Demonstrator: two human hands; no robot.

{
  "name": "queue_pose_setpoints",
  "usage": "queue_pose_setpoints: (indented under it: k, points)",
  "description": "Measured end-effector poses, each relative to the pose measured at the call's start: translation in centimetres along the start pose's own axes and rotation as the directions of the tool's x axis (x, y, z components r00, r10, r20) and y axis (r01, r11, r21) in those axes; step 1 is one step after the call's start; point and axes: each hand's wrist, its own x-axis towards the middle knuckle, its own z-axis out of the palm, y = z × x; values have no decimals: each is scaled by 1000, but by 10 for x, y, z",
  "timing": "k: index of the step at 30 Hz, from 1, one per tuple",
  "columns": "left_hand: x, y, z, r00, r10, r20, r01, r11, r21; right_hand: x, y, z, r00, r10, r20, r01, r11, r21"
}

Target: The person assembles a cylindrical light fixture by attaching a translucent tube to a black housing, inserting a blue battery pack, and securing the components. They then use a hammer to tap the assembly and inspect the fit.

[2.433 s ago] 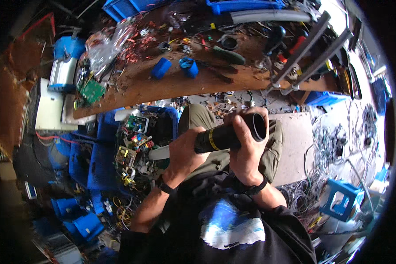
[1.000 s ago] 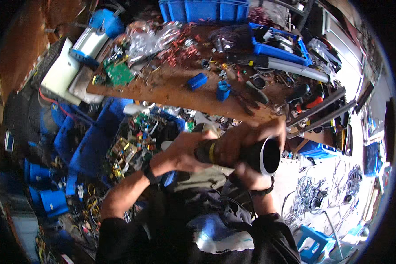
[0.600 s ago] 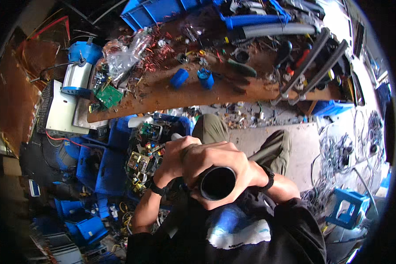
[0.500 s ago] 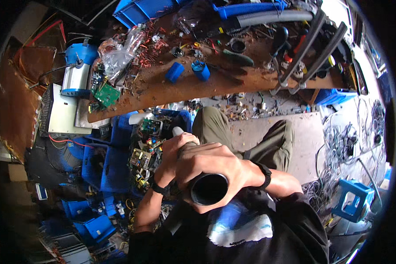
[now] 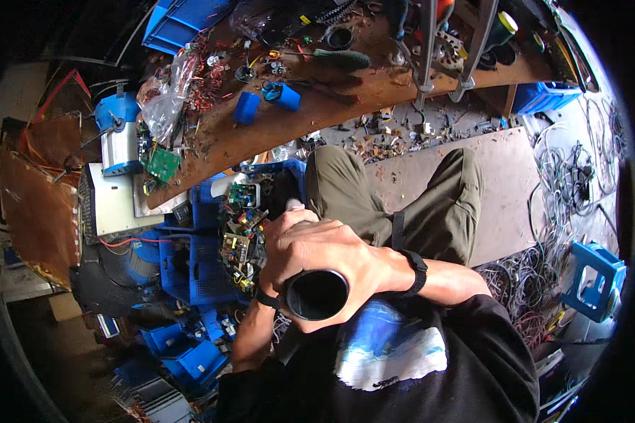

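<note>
A cylinder with a round black, hollow-looking end (image 5: 317, 295) is held in front of my chest, that end facing up at me. My right hand (image 5: 335, 248) is closed round it just past the dark end. Farther along, my left hand (image 5: 279, 236) is wrapped close against the right one, its fingers partly hidden. A pale tip (image 5: 294, 204) shows beyond my hands; I cannot tell whether it belongs to the cylinder. Most of the cylinder's body is covered by my hands.
Ahead is a brown workbench (image 5: 226, 151) with a green circuit board (image 5: 164, 164), blue cylindrical parts (image 5: 247, 108) and copper wire scraps. Blue crates (image 5: 176, 271) with electronic boards stand at the left. Tangled cables (image 5: 564, 183) and a blue stool (image 5: 594, 282) are at the right.
The view has shifted, so the bench sits higher and my legs show more. Both hands keep their hold on the cylinder, which appears slightly farther left and up.
</note>
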Motion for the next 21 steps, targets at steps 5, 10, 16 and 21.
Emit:
queue_pose_setpoints:
  k: [5,10,16,21]
  points:
    - [8,24,-16,980,49,-193,-22,990,141,-7,-6,-20,998,21,-58,-22,1000,-11]
    - [16,57,-36,966,82,-245,-5,954,301,-18,-18,-42,985,106,-136,-123,984,-128]
    - [24,73,-42,969,201,-144,-70,781,620,-60,-38,-61,839,450,-305,-522,824,-221]
    - [20,82,-47,979,165,-120,-6,610,792,-103,-10,-68,639,646,-417,-591,760,271]
